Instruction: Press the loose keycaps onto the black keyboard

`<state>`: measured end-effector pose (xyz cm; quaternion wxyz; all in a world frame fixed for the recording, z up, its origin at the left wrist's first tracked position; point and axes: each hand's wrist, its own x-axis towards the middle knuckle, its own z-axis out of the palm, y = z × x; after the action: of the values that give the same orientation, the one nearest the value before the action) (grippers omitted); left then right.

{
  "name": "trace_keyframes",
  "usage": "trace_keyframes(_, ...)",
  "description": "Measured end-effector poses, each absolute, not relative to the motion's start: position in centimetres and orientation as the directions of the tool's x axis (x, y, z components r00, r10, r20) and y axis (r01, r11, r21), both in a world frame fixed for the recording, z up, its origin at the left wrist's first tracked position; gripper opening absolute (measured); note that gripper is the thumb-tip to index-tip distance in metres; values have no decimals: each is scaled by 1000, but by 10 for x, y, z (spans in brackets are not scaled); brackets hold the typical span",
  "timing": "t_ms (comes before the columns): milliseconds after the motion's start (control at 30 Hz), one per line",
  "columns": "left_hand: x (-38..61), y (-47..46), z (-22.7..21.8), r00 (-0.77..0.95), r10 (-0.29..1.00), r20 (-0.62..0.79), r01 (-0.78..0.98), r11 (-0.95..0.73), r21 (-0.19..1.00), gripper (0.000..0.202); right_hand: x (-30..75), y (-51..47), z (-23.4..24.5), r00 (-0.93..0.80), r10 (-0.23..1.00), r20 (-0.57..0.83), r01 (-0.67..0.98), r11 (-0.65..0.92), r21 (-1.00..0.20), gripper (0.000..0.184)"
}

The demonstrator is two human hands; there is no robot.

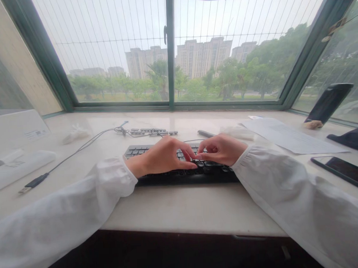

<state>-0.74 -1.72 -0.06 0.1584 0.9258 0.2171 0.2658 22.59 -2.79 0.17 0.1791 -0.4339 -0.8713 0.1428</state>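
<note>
A black keyboard lies on a pale stone windowsill desk in front of me. My left hand rests over its middle with fingers curled and pinched down onto the keys. My right hand meets it from the right, fingers also curled, fingertips close to the left hand's. What the fingertips pinch is too small to make out. A row of loose dark keycaps lies behind the keyboard. Both arms wear white sleeves.
The keyboard's cable and USB plug trail off left. White boxes sit at far left. Papers, a pen, a phone and an upright dark device lie to the right. A large window stands behind.
</note>
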Motion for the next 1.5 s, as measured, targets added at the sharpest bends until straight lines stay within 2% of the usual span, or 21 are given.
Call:
trace_keyframes(233, -8, -12, -3, 811, 386, 441, 260, -911, 319, 13, 226, -28, 3, -532, 820, 212, 711, 569, -414, 42)
trace_keyframes(600, -14, -7, 0, 875, 275, 400, 192, -953, 234, 18, 224, -30, 3, -564, 804, 187, 730, 592, -341, 36)
trace_keyframes(900, -15, -6, -1, 854, 295, 429, 214, -950, 226, 16, 223, -30, 0, -566, 805, 178, 727, 589, -353, 32)
trace_keyframes(1200, -15, -6, -1, 852, 309, 422, 252, -949, 187, 21, 220, -34, 3, -556, 815, 166, 752, 578, -316, 29)
trace_keyframes(1500, -17, -6, 1, 870, 273, 410, 225, -961, 162, 22, 220, -34, 0, -606, 772, 191, 707, 633, -314, 31)
